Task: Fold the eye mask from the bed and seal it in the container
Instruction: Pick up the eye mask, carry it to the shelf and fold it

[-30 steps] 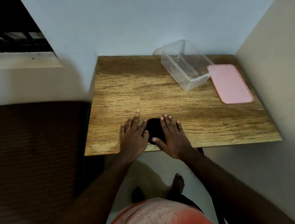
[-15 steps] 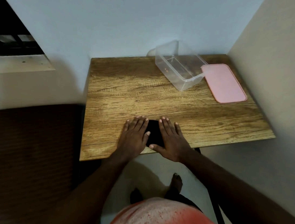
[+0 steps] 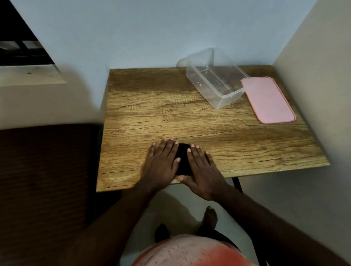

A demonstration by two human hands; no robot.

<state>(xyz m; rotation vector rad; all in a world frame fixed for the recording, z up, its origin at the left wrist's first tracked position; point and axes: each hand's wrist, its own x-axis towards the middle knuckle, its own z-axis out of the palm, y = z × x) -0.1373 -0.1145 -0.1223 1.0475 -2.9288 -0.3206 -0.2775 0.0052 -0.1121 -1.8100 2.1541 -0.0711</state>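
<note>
A black eye mask (image 3: 183,162) lies folded into a small dark bundle on the wooden table (image 3: 190,116), close to the near edge and a little left of the table's middle. The left hand (image 3: 161,165) lies palm down on the left part of the mask, fingers stretched out flat and close together, with its thumb resting across the dark fabric. The right hand (image 3: 202,170) lies palm down on the right part, fingers also extended and flat, its thumb reaching under the near edge of the mask at the table's rim. Neither hand curls around the mask; both press flat on it with the fabric showing in the gap between them. At the far right of the table stands a clear plastic container (image 3: 214,81), open at the top, well apart from the hands. Just to its right, touching its near right corner, a pink lid (image 3: 268,100) lies flat on the wood. A dark brown bed (image 3: 40,179) fills the left side beside the table, and 2 bare feet show on the floor below.
</note>
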